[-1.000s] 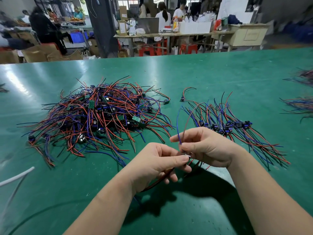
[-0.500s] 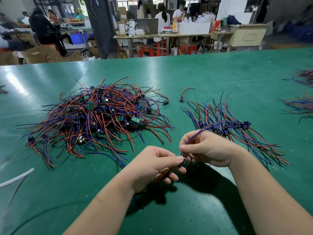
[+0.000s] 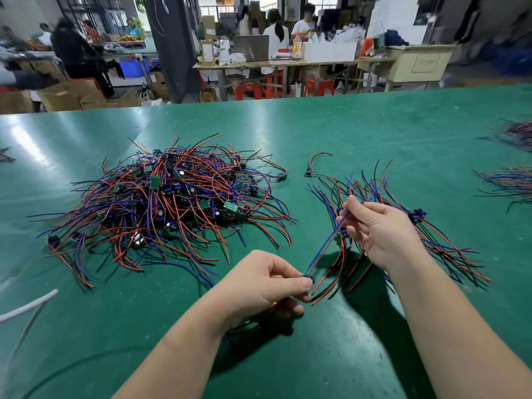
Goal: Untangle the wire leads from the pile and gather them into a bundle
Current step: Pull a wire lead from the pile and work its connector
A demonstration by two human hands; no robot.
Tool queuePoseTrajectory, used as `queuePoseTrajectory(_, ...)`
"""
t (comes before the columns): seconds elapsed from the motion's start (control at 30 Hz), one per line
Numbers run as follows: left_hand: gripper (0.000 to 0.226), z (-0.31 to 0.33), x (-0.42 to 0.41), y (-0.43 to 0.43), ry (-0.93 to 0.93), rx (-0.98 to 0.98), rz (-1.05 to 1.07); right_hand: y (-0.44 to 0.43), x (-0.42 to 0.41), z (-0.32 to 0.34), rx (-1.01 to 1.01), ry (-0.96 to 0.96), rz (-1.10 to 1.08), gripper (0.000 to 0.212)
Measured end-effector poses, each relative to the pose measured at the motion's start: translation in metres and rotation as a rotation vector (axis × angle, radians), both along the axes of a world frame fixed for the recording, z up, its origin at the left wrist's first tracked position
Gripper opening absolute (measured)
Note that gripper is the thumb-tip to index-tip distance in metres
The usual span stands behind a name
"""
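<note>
A big tangled pile of red, blue and black wire leads (image 3: pixel 169 205) with small green boards lies on the green table, left of centre. A sorted bundle of leads (image 3: pixel 431 237) fans out on the right. My left hand (image 3: pixel 259 286) pinches the small dark component end of one wire lead (image 3: pixel 326 247). Its blue and red wires run taut up and right to my right hand (image 3: pixel 380 228), which pinches them between thumb and fingers above the bundle. More red and black wires hang from my left hand.
The green table (image 3: pixel 345 133) stretches far back and to both sides. Two more wire heaps (image 3: pixel 509 182) lie at the right edge. A white cable (image 3: pixel 26 309) crosses the near left corner. People sit at benches beyond the table.
My right hand has slid up and right along the lead, away from my left hand, drawing the wires out straight. My left hand stayed put.
</note>
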State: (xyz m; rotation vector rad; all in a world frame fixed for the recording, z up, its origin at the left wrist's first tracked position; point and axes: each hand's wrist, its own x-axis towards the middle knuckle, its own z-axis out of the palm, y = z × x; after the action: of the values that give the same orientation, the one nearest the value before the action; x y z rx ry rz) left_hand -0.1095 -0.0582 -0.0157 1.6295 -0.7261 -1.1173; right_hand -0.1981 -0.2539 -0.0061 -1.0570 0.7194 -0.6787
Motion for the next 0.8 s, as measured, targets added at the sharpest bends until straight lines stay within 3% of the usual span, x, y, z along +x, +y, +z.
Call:
queuePoseTrajectory(0.17,0.023,-0.003,0.006,0.002,-0.081,0.031,0.015,0.0,-0.001,0.002,0.014,0.074,-0.031,0.019)
queuePoseTrajectory(0.3,0.015,-0.01,0.013,0.004,-0.244,0.036,0.016,0.001,0.001,0.001,0.076,0.131,-0.027,0.022)
queuePoseTrajectory(0.43,0.011,-0.015,0.018,0.004,-0.276,0.021,0.019,0.001,0.001,0.002,0.179,0.138,0.05,0.024)
queuePoseTrajectory(0.6,0.018,-0.018,0.023,0.002,-0.647,0.067,0.17,0.005,0.005,0.001,0.262,-0.027,0.096,0.029)
queuePoseTrajectory(0.67,0.017,-0.015,0.024,0.001,-0.5,-0.014,0.25,0.007,0.008,-0.002,0.289,-0.101,0.132,0.04)
queuePoseTrajectory(0.73,0.015,-0.007,0.021,0.0,-0.098,-0.189,0.297,0.011,0.01,-0.004,0.242,-0.065,0.19,0.041)
queuePoseTrajectory(0.8,0.019,0.002,0.018,-0.001,0.212,-0.32,0.335,0.017,0.012,-0.008,0.085,0.059,0.248,0.025)
